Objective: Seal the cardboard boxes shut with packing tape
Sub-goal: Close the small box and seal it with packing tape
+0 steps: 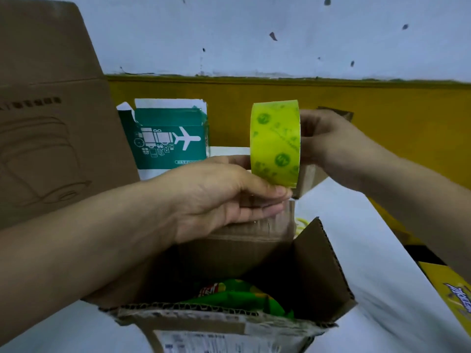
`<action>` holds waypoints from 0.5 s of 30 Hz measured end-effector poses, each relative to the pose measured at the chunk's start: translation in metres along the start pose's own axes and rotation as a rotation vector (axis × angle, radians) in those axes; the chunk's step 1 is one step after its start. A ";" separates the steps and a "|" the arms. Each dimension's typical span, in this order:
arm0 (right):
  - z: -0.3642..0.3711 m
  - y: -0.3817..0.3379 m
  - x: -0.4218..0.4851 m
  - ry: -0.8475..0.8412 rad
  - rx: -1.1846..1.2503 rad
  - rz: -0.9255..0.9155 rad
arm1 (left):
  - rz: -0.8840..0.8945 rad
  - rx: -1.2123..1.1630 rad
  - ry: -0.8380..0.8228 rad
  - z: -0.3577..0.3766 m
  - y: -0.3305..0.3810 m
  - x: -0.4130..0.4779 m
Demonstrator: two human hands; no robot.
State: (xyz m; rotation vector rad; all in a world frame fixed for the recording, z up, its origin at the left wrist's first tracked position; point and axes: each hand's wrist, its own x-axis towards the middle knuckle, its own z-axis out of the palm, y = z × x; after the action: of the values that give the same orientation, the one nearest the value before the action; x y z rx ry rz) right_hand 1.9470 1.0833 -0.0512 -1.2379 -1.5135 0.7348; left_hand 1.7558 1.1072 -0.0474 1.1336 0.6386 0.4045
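Note:
A yellow-green roll of packing tape is held upright above an open brown cardboard box. My right hand grips the roll from its right side. My left hand is at the roll's lower left, and its thumb and fingers pinch at the bottom edge, where a clear strip of tape seems to hang down. The box's flaps stand open. A green snack bag lies inside it. A shipping label is on the near flap.
A tall brown carton stands at the left. A green and white box with a plane print sits behind on the white surface. A yellow box lies at the right edge. A yellow and white wall is behind.

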 end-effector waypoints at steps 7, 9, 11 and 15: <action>0.001 0.003 0.012 0.299 -0.380 -0.293 | -0.001 0.088 0.045 0.003 0.008 -0.021; -0.002 0.002 0.013 0.328 -0.411 -0.307 | 0.009 0.115 0.057 0.006 0.005 -0.028; -0.004 0.004 0.010 0.346 -0.406 -0.310 | 0.042 0.125 0.091 0.008 0.001 -0.035; 0.001 -0.002 0.001 0.352 -0.350 -0.422 | 0.120 0.055 0.217 0.014 -0.008 -0.046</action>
State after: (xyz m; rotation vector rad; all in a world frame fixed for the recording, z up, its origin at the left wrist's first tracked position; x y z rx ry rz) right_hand 1.9455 1.0839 -0.0491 -1.1660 -1.5684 -0.0284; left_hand 1.7302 1.0668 -0.0388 1.1930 0.7771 0.6220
